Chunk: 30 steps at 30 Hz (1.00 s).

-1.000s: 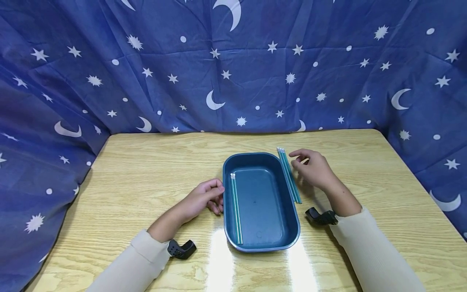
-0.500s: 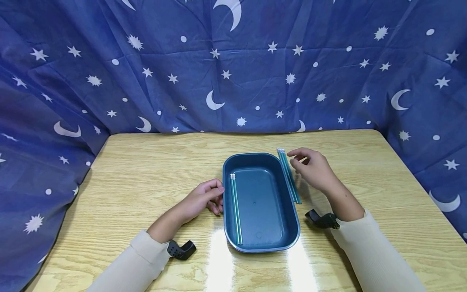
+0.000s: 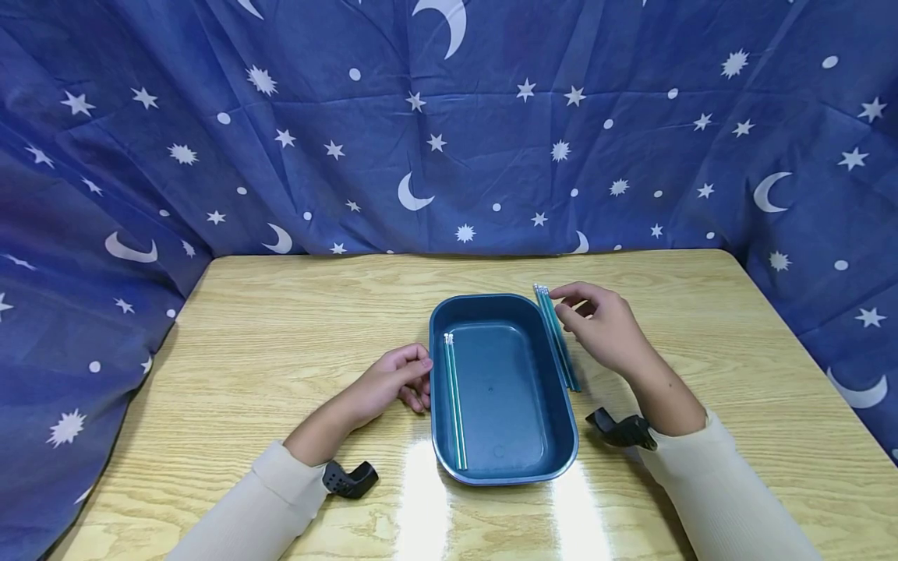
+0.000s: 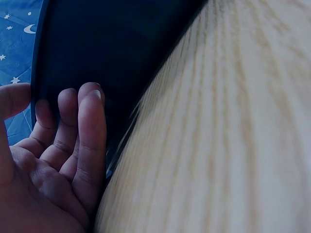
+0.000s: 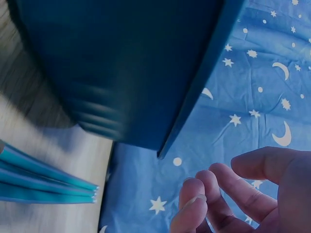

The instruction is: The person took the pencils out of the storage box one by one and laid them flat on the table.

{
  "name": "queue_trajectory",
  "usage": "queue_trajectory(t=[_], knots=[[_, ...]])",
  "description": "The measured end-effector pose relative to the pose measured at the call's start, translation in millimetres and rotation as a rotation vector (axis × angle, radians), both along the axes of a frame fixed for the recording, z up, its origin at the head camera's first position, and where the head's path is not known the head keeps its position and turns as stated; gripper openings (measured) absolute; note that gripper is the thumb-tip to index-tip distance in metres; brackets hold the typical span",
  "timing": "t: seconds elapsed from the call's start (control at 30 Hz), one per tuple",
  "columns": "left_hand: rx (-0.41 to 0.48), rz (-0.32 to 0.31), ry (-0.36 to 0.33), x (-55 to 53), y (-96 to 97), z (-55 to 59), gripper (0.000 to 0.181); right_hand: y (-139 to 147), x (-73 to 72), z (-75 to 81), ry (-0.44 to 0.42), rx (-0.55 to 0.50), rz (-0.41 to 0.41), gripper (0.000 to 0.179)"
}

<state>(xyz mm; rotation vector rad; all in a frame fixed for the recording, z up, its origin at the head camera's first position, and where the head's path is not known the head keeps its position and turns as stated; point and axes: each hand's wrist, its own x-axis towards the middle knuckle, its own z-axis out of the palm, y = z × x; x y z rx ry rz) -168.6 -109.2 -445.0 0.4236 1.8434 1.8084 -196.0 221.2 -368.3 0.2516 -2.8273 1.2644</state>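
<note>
A dark teal plastic tray (image 3: 501,397) stands lengthwise before me, with two green pencils (image 3: 455,405) lying along its left side. Against its outer left wall rest the relaxed fingers of my left hand (image 3: 389,380), the thumb near the rim. Beyond the right wall, a small bundle of green pencils (image 3: 559,340) lies on the table, silvery ends pointing away. My right hand (image 3: 602,326) hovers just right of that bundle, fingers loosely bent and holding nothing. The right wrist view shows a gap between the hand and the pencils (image 5: 46,179).
The wood-grain table (image 3: 302,312) carries the tray and pencils. Behind it and along both sides hangs a blue curtain (image 3: 484,148) with white moons and stars. Black wrist cameras (image 3: 349,479) sit on both forearms, the right one close to the tray's edge.
My right hand has shifted slightly left, closer to the ends of the loose pencils. The left hand, tray and pencils stay where they were.
</note>
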Motion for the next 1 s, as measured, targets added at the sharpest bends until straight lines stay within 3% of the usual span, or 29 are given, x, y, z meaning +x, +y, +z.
queue_trajectory(t=[1.0], knots=[[-0.004,0.007,0.011,1.5,0.6,2.0,0.029,-16.1,24.3,21.7,0.105,-0.052,0.063,0.024]])
